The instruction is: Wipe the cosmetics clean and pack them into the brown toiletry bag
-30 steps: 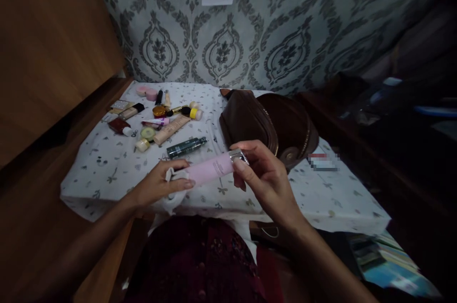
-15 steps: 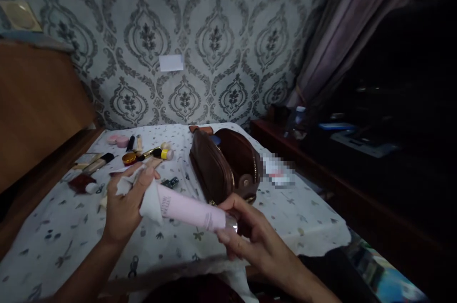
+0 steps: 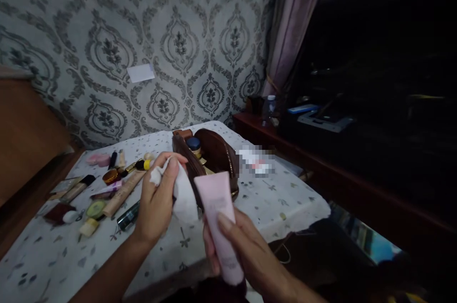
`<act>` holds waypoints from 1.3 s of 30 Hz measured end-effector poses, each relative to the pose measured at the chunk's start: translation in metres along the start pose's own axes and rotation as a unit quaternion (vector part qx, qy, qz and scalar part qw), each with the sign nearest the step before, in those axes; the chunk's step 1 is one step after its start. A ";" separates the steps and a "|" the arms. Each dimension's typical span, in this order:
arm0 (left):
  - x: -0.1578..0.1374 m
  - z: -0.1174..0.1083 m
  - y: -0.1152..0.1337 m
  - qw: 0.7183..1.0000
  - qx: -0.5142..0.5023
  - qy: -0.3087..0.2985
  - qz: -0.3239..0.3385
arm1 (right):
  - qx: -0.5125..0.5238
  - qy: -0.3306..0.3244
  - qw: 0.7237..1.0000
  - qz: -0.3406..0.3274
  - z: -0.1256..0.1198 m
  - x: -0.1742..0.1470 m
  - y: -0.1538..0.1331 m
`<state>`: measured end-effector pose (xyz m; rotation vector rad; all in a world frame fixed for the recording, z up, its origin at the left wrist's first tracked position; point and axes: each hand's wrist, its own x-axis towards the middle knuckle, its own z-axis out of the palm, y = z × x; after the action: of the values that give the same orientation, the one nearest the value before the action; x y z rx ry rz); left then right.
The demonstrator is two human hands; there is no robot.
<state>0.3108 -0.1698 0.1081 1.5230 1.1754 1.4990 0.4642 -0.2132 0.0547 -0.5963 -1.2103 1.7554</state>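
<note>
– Starting from the right hand (image 3: 255, 251), what is grasped?
– A pink tube (image 3: 215, 200) is clasped; by the left hand (image 3: 157, 205), a white cloth (image 3: 183, 196) is pinched.
– And around?
– The tube is held over the near edge of the table (image 3: 285, 204), before a brown bag (image 3: 214, 143); makeup (image 3: 124, 193) is spread leftward.

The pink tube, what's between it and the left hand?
In the head view, a white tissue hangs between the left hand holding it and the pink tube in the right hand. I can't tell if tissue and tube touch.
</note>
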 end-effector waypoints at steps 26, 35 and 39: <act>0.042 -0.016 -0.037 0.835 0.455 -0.239 0.195 | -0.330 0.200 0.863 -0.327 -0.091 0.065 -0.133; 0.040 -0.013 -0.049 0.798 0.477 -0.230 0.287 | -0.526 0.048 0.827 -0.192 -0.083 0.170 -0.105; 0.043 -0.012 -0.048 0.792 0.479 -0.255 0.281 | -0.599 0.017 0.791 -0.127 -0.078 0.191 -0.093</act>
<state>0.2893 -0.1142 0.0807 2.9415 1.2448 0.6109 0.4699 0.0012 0.1255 -1.0789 -2.2055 0.5468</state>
